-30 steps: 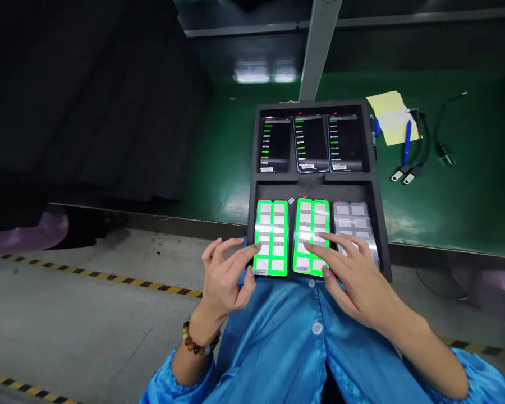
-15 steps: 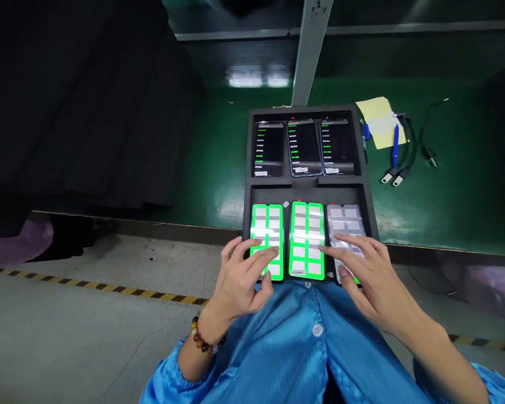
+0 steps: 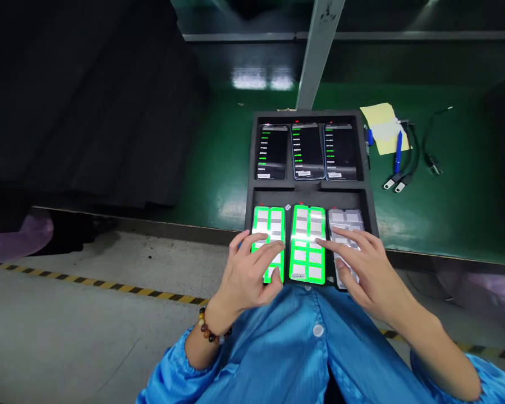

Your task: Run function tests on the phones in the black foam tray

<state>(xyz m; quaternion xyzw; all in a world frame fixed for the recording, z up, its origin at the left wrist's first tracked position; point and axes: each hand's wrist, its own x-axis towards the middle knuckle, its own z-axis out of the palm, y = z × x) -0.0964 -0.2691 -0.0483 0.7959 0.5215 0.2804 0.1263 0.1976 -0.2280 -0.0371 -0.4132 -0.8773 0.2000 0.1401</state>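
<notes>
Taking the black tray (image 3: 305, 196) as our clock's centre, we have it flat on the green table (image 3: 219, 163) with six phones inside. At seven o'clock, our left hand (image 3: 250, 273) is over the left front phone (image 3: 260, 216), which shows a green-and-white grid; its thumb and fingers are spread apart, clamped on nothing we can see. At five o'clock, our right hand (image 3: 368, 275) is over the grey-screened right front phone (image 3: 345, 218), thumb and fingers likewise apart, one finger reaching to the right edge of the green-lit middle front phone (image 3: 307, 258) at six. We cannot tell whether any fingertips touch glass. Three dark-screened back phones (image 3: 308, 151) lie at eleven, twelve and one. Outside the tray, yellow paper (image 3: 379, 120) and a blue pen (image 3: 398, 151) lie towards two, with two cable plugs (image 3: 394, 184) near three.
</notes>
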